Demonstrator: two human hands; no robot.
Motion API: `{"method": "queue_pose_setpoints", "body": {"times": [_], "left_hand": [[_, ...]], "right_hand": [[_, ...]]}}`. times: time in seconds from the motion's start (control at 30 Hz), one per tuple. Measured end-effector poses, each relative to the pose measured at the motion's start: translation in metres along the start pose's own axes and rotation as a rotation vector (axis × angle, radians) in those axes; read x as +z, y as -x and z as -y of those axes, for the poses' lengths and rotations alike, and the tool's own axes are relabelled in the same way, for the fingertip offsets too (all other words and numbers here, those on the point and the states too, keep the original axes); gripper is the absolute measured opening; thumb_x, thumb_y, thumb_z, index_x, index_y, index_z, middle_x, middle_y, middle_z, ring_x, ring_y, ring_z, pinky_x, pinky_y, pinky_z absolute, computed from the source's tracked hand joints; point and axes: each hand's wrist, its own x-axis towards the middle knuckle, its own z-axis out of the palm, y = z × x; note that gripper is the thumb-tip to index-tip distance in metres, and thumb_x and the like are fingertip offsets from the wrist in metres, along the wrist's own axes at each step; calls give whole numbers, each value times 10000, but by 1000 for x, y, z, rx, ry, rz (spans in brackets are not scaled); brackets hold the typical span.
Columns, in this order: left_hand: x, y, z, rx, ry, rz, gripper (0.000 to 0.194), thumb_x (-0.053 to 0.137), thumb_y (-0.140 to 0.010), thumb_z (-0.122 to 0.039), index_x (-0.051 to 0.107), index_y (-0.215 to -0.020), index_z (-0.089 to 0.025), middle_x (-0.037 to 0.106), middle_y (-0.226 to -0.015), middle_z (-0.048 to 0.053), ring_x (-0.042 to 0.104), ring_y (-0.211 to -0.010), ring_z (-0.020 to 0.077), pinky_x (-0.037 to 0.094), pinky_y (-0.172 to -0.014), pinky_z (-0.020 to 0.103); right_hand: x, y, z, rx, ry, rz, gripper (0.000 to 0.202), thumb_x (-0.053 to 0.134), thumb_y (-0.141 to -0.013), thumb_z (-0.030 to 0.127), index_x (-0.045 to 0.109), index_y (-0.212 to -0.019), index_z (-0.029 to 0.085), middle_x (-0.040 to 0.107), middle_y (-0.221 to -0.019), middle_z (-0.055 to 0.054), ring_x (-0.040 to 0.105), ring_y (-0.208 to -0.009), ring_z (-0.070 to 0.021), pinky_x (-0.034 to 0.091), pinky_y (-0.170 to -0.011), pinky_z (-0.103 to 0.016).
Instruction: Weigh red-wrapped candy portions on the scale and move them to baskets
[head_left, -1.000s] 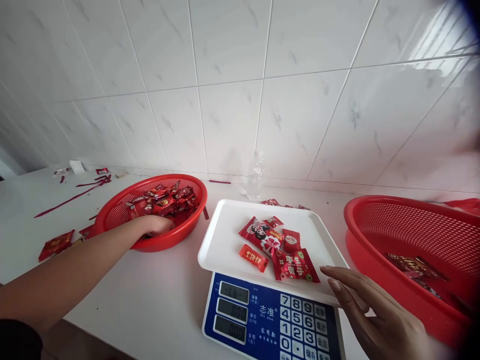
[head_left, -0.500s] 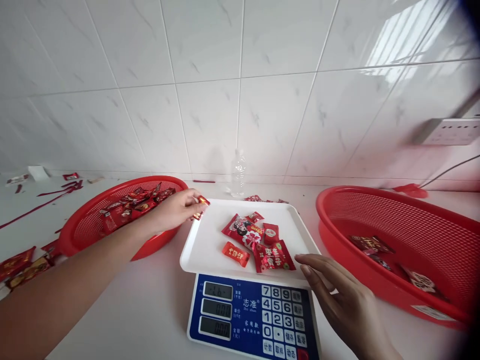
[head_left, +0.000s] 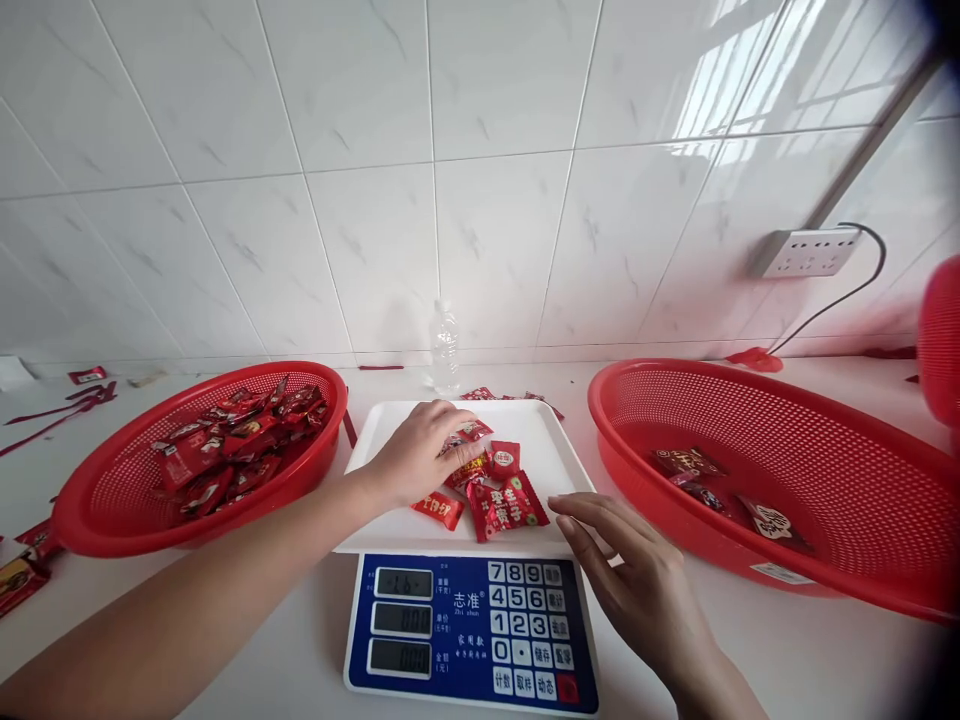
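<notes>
My left hand (head_left: 420, 452) reaches over the left part of the candy pile on a white scale tray (head_left: 375, 435), its fingers curled down and the thumb near the packets. The small red-gold wrapped candies it held are hidden behind it. Around it lie a big red packet (head_left: 508, 508), a small square red candy (head_left: 504, 459) and an orange-red candy (head_left: 441, 509). My right hand (head_left: 630, 570) is open and holds nothing, its fingertips by the tray's right front edge, close to the big packet. Below the tray is the blue panel of the digital scale (head_left: 469, 605).
A red mesh basket (head_left: 82, 510) heaped with red-wrapped sweets stands on the left. Another red basket (head_left: 750, 385) with a few packets stands on the right. Behind the tray are a clear plastic bottle (head_left: 445, 350) and more packets. A power strip (head_left: 810, 252) is on the tiled wall.
My left hand has moved right, from the tray's back left edge to over the candy pile, hiding part of it. My right hand keeps its place by the tray. The view has turned slightly right.
</notes>
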Motion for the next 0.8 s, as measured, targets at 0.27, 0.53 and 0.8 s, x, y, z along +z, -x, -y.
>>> {"method": "queue_pose_setpoints", "body": {"times": [0.27,0.53,0.8], "left_hand": [[7,12,-5,-95,14,295,584,376,-893,-624,410,-1404,-343,250,-1559,45,98,-1440,344,171,-1113,619],[-21,56,3,-189,283,-392,481,368,-941,-525,497,-1321,-259,478,-1428,75,391,-1350,249,326,-1113,447],[-14,105,45,-288,476,-912,289,436,-946,-434,592,-1086,-235,626,-1151,48,564,-1140,208,381,-1074,413]], "right_hand": [[-1,0,1,-4,-11,22,158,501,-934,250,649,-976,214,708,-891,-46,674,-821,-175,583,-723,-306],[3,1,-3,-17,15,20,155,501,-935,235,643,-988,205,704,-892,-60,667,-837,-185,572,-708,-305],[5,-6,3,-42,101,84,157,506,-929,230,652,-980,202,710,-917,-61,660,-867,-191,548,-739,-337]]}}
